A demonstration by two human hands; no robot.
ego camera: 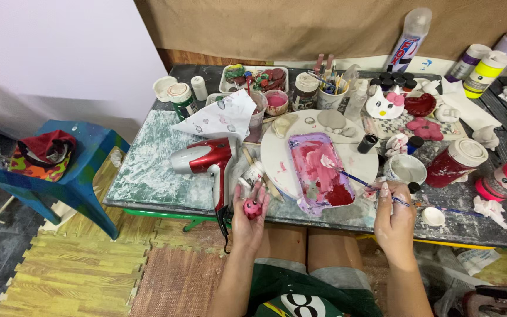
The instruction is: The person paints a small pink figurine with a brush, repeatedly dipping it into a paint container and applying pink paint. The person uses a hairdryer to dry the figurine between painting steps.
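Left hand [250,212] fingers pinch small pink figurine [252,208], likely light, fragile, wet paint; right hand [393,212] fingers pinch brush [371,183] over palette [318,170].

A red hair dryer [203,157] lies on a cluttered craft table [148,176], a crumpled sheet of paper [221,116] just behind it. Farther right of the dryer stand a white cup [405,169] and a red jar [456,162]. Left of the dryer, off the table, a blue plastic chair [71,176] holds folded cloth [45,152].
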